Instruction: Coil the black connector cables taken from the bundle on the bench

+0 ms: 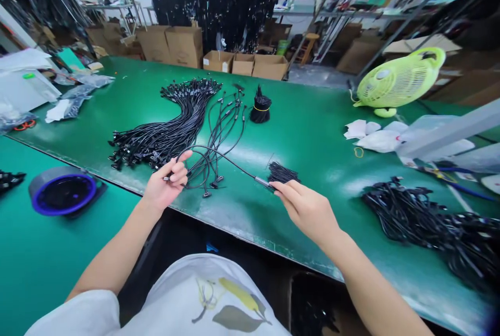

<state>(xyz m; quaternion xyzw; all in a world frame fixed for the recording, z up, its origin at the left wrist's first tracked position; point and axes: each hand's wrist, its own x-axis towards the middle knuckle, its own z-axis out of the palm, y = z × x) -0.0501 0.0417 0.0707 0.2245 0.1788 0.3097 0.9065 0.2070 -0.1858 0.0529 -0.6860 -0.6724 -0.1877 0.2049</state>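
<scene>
A thin black cable (230, 160) stretches in an arc between my two hands above the green table. My left hand (167, 182) is closed around one end of it, with the index finger pointing out and the cable looped past it. At the other end, my right hand (307, 206) pinches the cable by its grey cylindrical part (262, 182); the tip is hidden by the fingers. Several loose cables (219, 130) lie just beyond my left hand, beside a thick bundle of similar cables (175, 125). Close behind my right hand is a small pile of thin black strips (282, 171).
A standing bunch of black strips (260, 108) has a yellow band around it. At right lie a heap of black cables (425, 221) and a lime-green fan (400, 81). A blue-rimmed round object (62, 193) is at left. Cardboard boxes (183, 47) stand behind the table (320, 133).
</scene>
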